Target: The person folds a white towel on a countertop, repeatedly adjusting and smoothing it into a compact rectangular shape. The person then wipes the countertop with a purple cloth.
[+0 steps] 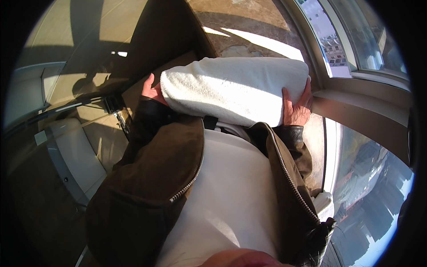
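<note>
A thick white towel [230,88], rolled or folded into a long bundle, lies across the view in front of my chest. At its left end is my left hand [154,89], thumb raised, with the fingers partly hidden behind and under the cloth. My right hand [298,106] grips the other end, its thumb and fingers spread over the towel's side. Sunlight falls across the middle of the bundle. Both arms wear the sleeves of a brown jacket with dark cuffs.
Beyond the towel is a brown marbled stone surface [240,20]. Window frames [320,50] and glass line the right side. On the left are a glass panel with a metal rail and a white bathtub [76,147]. A white cloth [323,205] lies at lower right.
</note>
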Tool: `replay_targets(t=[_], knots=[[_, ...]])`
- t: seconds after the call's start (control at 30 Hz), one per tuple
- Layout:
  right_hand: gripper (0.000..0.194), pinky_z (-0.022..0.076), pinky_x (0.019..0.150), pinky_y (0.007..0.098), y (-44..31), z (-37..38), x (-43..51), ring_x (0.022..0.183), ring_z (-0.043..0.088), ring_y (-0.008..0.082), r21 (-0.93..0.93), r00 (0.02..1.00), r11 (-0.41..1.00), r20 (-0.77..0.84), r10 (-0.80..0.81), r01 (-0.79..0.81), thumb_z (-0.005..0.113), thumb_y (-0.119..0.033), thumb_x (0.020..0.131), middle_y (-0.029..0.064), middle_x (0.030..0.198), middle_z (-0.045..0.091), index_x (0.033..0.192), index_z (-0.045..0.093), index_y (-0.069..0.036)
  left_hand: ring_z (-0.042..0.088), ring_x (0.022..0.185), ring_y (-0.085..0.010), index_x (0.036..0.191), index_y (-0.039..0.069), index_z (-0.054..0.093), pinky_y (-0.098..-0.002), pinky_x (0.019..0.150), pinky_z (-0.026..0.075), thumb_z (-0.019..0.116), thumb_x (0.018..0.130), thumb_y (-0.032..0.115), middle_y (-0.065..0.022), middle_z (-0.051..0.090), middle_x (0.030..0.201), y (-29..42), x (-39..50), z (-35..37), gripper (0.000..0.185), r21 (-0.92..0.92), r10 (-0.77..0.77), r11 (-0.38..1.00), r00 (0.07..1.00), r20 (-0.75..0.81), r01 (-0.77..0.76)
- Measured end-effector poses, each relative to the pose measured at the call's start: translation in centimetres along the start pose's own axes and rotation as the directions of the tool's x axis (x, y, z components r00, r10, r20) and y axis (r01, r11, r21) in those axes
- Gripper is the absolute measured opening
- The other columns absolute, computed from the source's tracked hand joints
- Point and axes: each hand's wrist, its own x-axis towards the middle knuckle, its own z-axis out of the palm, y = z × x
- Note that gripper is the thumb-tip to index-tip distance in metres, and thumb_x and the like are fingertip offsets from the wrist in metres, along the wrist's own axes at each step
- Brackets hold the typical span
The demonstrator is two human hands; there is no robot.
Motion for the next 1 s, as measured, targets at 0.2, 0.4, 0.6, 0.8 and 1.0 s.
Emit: replay_targets(t=[0.2, 0.4, 0.6, 0.8, 1.0], knots=[[0.079, 0.0428, 0.095, 0.0473, 0.0, 0.0, 0.3, 0.116, 0.049, 0.0397, -0.011, 0.999, 0.999, -0.008, -0.035, 0.035, 0.069, -0.041, 0.082, 0.0227, 0.131, 0.048, 0.144, 0.031, -0.008, 0.061, 0.102, -0.0187, 0.120, 0.001, 0.059, -0.0333, 0.090, 0.048, 0.062, 0.092, 0.015, -0.0100, 0.064, 0.112, 0.6, -1.9, 2.9, 0.032, 0.236, 0.278, 0.939, 0.957, -0.088, -0.251], [0.080, 0.0437, 0.093, 0.0479, 0.0, 0.1, 0.3, 0.114, 0.050, 0.0403, -0.010, 0.999, 0.999, -0.006, -0.032, 0.032, 0.069, -0.042, 0.082, 0.0229, 0.130, 0.049, 0.144, 0.031, -0.008, 0.058, 0.100, -0.0151, 0.123, 0.002, 0.055, -0.0312, 0.090, 0.045, 0.058, 0.095, 0.020, -0.0057, 0.063, 0.109, -0.6, -1.7, 0.7, 0.034, 0.522, 0.271, 0.839, 0.950, -0.157, -0.153], [0.082, 0.0440, 0.092, 0.0489, 0.2, 0.1, 0.0, 0.113, 0.051, 0.0407, -0.002, 1.000, 1.000, -0.006, -0.012, 0.012, 0.070, -0.044, 0.081, 0.0235, 0.128, 0.049, 0.144, 0.031, -0.009, 0.052, 0.083, -0.0079, 0.108, 0.003, 0.054, -0.0244, 0.076, 0.044, 0.047, 0.101, 0.028, -0.0005, 0.059, 0.093, -3.6, -0.8, 3.2, 0.027, 0.636, 0.586, 0.674, 0.796, -0.152, -0.376], [0.082, 0.0429, 0.094, 0.0478, -0.5, 0.1, 0.1, 0.114, 0.050, 0.0387, 0.009, 0.998, 0.998, -0.007, -0.068, 0.068, 0.070, -0.045, 0.081, 0.0213, 0.128, 0.049, 0.144, 0.032, -0.009, 0.056, 0.094, -0.0117, 0.115, 0.000, 0.054, -0.0282, 0.085, 0.044, 0.044, 0.101, 0.034, -0.0051, 0.063, 0.102, -6.6, 3.0, -3.7, 0.038, 0.806, 0.546, 0.526, 0.835, -0.075, -0.272], [0.083, 0.0419, 0.095, 0.0469, -0.3, 0.7, 0.2, 0.115, 0.049, 0.0366, 0.019, 0.999, 0.999, 0.004, -0.049, 0.049, 0.070, -0.045, 0.079, 0.0190, 0.128, 0.050, 0.144, 0.032, -0.009, 0.056, 0.097, -0.0322, 0.111, 0.002, 0.055, -0.0407, 0.084, 0.046, 0.060, 0.090, 0.023, -0.0179, 0.058, 0.106, -4.8, 3.1, -2.2, 0.031, 0.988, 0.758, -0.018, 0.643, 0.113, -0.153]])
